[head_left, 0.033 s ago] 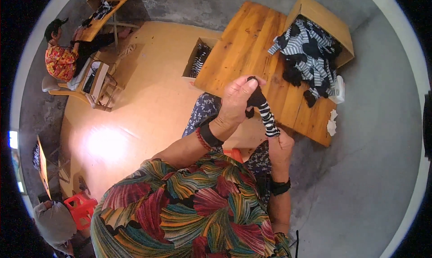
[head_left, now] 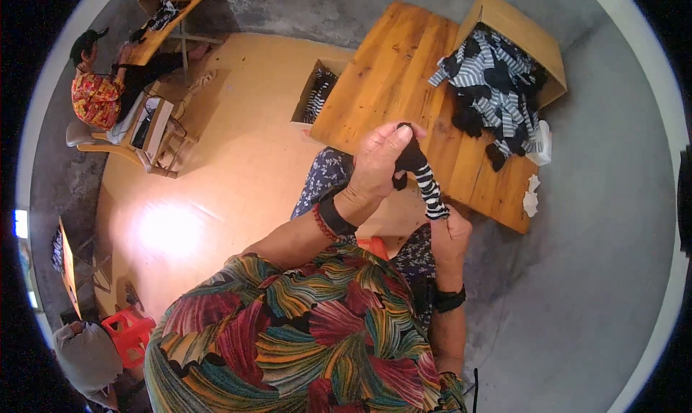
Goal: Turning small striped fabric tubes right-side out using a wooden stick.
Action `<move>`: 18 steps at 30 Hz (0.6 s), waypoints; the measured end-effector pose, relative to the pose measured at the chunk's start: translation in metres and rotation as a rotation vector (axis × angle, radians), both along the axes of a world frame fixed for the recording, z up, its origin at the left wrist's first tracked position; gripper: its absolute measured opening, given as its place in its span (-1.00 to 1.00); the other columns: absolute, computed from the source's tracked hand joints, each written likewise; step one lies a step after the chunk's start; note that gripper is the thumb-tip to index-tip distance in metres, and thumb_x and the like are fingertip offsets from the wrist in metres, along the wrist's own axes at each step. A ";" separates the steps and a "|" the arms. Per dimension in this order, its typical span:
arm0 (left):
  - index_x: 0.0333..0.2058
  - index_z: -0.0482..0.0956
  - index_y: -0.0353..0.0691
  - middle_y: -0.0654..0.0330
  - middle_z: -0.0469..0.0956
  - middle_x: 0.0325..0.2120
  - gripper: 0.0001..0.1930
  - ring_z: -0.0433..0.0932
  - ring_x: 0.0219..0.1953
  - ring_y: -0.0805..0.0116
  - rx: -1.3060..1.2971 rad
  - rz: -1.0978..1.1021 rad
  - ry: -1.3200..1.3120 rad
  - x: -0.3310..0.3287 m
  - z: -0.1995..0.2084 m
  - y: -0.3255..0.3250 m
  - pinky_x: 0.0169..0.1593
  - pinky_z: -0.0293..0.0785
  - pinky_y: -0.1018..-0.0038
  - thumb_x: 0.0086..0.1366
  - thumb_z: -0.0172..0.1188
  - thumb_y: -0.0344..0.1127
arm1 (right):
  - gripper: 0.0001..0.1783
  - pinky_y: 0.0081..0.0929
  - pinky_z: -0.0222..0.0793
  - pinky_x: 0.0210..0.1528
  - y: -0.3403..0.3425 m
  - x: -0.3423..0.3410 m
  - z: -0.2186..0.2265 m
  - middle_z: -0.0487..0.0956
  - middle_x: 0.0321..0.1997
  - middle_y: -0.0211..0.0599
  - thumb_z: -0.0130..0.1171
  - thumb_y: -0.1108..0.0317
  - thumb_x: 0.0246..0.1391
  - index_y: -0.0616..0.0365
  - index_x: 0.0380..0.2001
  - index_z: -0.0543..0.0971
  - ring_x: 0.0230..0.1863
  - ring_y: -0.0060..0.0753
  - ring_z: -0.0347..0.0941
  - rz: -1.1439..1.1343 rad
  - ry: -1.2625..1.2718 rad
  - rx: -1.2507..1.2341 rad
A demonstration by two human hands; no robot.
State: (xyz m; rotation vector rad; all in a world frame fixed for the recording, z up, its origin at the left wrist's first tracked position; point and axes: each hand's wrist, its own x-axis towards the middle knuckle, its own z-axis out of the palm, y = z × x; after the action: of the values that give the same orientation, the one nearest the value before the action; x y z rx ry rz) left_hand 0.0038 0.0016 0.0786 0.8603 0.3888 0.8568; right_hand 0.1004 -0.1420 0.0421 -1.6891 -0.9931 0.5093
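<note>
A black-and-white striped sock is stretched between my two hands, above the near edge of the wooden table. My left hand pinches its black end, with the thumb lying on top of the fabric. At the striped end, my right hand is closed on the sock, lower and nearer to me. A small black bit of fabric hangs beside my left palm. On the table, a pile of grey-and-white striped socks with black parts spills out of a tipped cardboard box.
The wooden table carries a white plastic container and crumpled white paper. An open carton with striped pieces stands left of it. A co-worker sits at another table, far left; another person is near a red stool.
</note>
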 end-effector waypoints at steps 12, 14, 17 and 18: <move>-0.46 0.45 -0.18 0.44 0.31 -0.73 -0.76 0.18 -0.78 0.72 0.033 -0.109 0.051 0.011 -0.015 -0.005 -0.75 0.02 0.76 0.13 0.03 -0.12 | -0.69 -0.67 0.03 -0.70 0.001 -0.007 -0.005 0.22 -0.81 -0.52 -0.08 0.20 0.06 0.14 -0.66 0.35 -0.77 -0.67 0.11 0.185 1.061 -0.210; -0.45 0.45 -0.18 0.44 0.31 -0.73 -0.75 0.17 -0.78 0.72 0.059 -0.117 0.102 0.010 -0.016 0.001 -0.75 0.02 0.75 0.14 0.03 -0.10 | -0.69 -0.66 -0.03 -0.73 0.006 -0.020 0.001 0.17 -0.83 -0.54 -0.08 0.21 0.05 0.11 -0.68 0.32 -0.80 -0.66 0.05 0.225 1.167 -0.183; -0.43 0.43 -0.16 0.40 0.30 -0.75 -0.72 0.13 -0.83 0.67 0.056 -0.168 0.118 0.007 -0.015 0.013 -0.80 0.01 0.71 0.16 -0.01 -0.06 | -0.73 -0.66 -0.09 -0.78 0.009 -0.016 0.000 0.15 -0.85 -0.57 -0.08 0.27 0.03 0.10 -0.69 0.31 -0.85 -0.67 0.01 0.123 1.097 -0.177; -0.44 0.43 -0.16 0.38 0.31 -0.76 -0.73 0.15 -0.83 0.66 -0.041 -0.192 0.117 0.006 -0.007 0.013 -0.81 0.02 0.70 0.15 0.00 -0.07 | -0.72 -0.67 -0.08 -0.77 0.009 -0.009 0.003 0.17 -0.85 -0.56 -0.07 0.27 0.03 0.11 -0.70 0.33 -0.84 -0.68 0.03 0.081 0.984 -0.227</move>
State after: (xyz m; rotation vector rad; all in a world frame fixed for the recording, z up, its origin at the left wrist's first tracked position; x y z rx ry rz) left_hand 0.0096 0.0142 0.0720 0.8966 0.4168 0.6211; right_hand 0.0917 -0.1333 0.0455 -1.3113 -0.2770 1.3722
